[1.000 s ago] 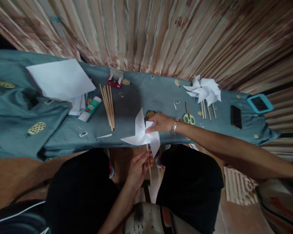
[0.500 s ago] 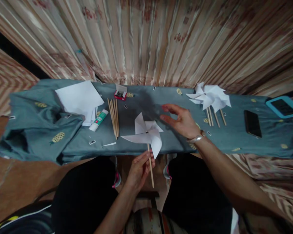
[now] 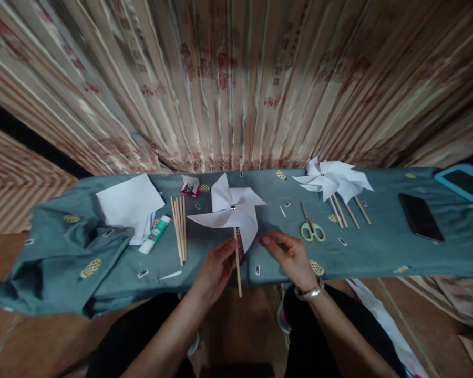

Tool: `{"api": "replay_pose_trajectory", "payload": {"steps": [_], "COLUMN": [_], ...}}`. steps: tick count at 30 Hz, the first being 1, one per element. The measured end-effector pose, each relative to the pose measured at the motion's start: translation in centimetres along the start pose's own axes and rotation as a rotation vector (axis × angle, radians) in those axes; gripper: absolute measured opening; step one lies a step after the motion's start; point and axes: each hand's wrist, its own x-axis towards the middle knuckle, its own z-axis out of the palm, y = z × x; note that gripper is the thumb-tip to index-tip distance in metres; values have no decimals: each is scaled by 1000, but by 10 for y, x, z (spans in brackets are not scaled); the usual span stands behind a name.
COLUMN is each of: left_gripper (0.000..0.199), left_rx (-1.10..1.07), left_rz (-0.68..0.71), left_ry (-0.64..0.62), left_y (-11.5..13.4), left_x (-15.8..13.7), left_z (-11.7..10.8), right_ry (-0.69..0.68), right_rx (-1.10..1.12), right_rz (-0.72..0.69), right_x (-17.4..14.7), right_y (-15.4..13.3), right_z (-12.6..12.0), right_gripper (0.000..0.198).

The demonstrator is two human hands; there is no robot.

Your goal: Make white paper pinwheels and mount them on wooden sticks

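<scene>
A white paper pinwheel (image 3: 244, 215) on a thin wooden stick stands upright near the front edge of the cloth-covered table. My left hand (image 3: 220, 268) is closed round the stick, just below the paper blades. A small metal pin shows at the pinwheel's centre. To the right of the blades, my right hand (image 3: 289, 257) hovers with loosely bent fingers and nothing visible in them. Green-handled scissors (image 3: 312, 231) lie just beyond that hand. Left of the pinwheel is a bundle of wooden sticks (image 3: 179, 231), with a glue stick (image 3: 155, 234) beside it.
White paper sheets (image 3: 128, 202) lie at the left, and a small red box (image 3: 189, 187) of metal pins sits open at the back. Several finished pinwheels (image 3: 339, 181) rest at the right, near a black phone (image 3: 421, 218) and a blue-framed tablet (image 3: 463, 182). Paper scraps (image 3: 170, 275) dot the cloth.
My right hand has come down and nearer to me, uncovering the scissors. My left hand still holds the pinwheel, which has turned slightly. The view has tilted up.
</scene>
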Motion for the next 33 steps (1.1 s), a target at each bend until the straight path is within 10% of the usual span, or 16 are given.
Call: {"api": "replay_pose_trajectory", "payload": {"steps": [7, 33], "left_gripper": [31, 30], "left_rx": [55, 208], "left_rz": [49, 197], "left_ry": [-113, -35], "left_y": [12, 2], "left_x": [20, 34], "left_z": [9, -1], "right_ry": [-377, -208], "right_rx": [58, 31], "right_rz": [-18, 26], "right_x": [-9, 8], "right_y": [-4, -4], "right_z": [33, 43], "right_gripper": [23, 20]}}
